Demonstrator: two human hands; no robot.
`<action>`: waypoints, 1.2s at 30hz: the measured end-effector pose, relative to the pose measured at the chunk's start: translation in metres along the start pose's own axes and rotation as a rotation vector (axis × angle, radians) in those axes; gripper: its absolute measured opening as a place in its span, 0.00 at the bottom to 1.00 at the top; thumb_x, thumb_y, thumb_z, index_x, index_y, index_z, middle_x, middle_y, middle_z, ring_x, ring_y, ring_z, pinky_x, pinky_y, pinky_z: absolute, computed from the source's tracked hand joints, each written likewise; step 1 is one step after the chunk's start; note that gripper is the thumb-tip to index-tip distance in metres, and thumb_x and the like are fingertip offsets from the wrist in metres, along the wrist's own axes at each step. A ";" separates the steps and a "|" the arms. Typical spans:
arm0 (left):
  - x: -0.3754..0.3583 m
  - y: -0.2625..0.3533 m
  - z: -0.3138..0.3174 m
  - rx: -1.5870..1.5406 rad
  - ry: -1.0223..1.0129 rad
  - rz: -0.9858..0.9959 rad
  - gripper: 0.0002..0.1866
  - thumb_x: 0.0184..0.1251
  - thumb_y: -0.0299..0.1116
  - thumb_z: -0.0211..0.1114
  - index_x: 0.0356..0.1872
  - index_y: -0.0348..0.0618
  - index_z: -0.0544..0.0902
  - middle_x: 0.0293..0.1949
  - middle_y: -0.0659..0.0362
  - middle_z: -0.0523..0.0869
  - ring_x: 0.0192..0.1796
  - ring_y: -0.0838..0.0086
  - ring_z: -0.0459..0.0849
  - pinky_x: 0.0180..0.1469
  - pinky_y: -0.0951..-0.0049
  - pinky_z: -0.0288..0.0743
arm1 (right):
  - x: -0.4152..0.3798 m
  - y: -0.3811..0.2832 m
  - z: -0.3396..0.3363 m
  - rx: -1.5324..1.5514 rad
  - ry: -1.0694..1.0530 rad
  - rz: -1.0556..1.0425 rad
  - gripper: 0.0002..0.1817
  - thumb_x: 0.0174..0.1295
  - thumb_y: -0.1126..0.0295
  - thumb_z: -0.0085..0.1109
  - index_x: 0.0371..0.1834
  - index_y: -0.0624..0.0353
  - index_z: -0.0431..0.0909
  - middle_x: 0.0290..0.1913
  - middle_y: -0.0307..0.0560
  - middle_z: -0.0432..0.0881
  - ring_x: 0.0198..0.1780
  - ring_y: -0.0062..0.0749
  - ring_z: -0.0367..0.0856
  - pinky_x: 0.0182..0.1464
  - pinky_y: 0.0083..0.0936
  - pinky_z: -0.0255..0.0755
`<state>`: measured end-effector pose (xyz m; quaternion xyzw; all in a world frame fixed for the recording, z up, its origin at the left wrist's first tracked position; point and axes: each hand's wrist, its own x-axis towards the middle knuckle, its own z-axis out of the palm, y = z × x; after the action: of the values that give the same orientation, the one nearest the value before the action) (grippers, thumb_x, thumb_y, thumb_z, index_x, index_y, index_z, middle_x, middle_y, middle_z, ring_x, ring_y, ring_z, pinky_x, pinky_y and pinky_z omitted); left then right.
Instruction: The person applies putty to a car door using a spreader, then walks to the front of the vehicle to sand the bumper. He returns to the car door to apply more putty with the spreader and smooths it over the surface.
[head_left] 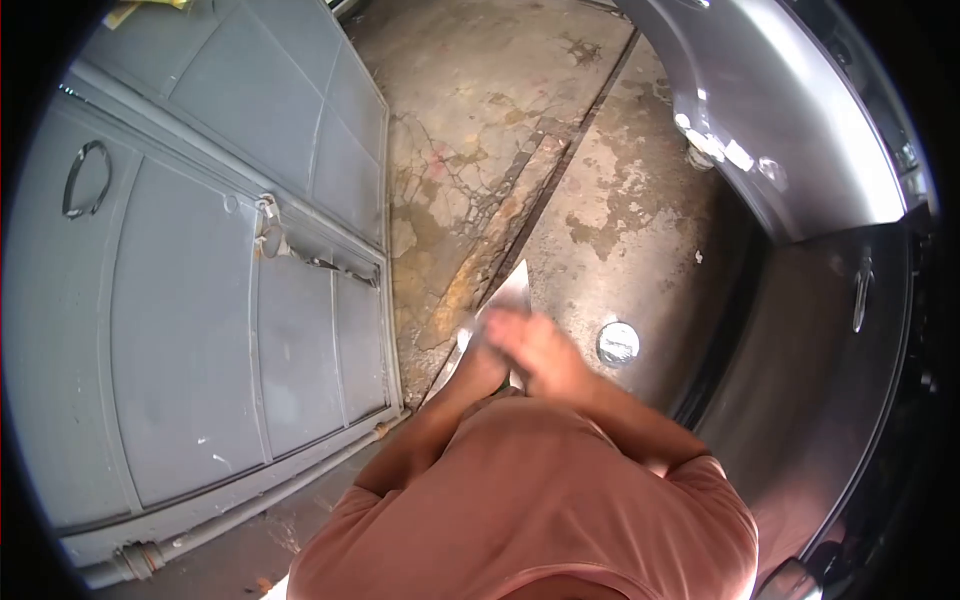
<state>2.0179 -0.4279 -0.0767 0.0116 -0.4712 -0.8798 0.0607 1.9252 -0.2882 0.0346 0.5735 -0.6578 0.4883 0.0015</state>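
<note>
My left hand [483, 368] and my right hand [540, 348] are close together in front of my torso. The right hand lies partly over the left, its blurred fingers curled together; whatever may be in them does not show. The left hand's fingers are mostly hidden. A thin, pale grey, pointed panel [514, 284] sticks out beyond both hands, its tip away from me. Its edge also shows to the left of the left wrist. Both hands are at this panel, but the exact grip is hidden.
A round can [618, 343] with a pale top stands on the stained concrete floor [630, 180], right of my hands. Grey metal doors [190, 300] with a latch rise on the left. A dark car door [830, 350] and a silver fender [790, 90] line the right.
</note>
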 end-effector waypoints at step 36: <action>0.512 0.250 -0.245 0.334 0.578 0.201 0.14 0.77 0.27 0.61 0.59 0.34 0.81 0.51 0.58 0.88 0.54 0.75 0.83 0.58 0.71 0.76 | 0.444 0.448 0.009 1.126 0.280 1.064 0.37 0.67 0.64 0.70 0.76 0.62 0.63 0.60 0.50 0.79 0.59 0.32 0.79 0.61 0.34 0.75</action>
<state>1.5531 -0.8280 0.0133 0.2236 -0.5710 -0.7404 0.2755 1.4398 -0.6890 -0.0076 0.0290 -0.4914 0.7508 -0.4404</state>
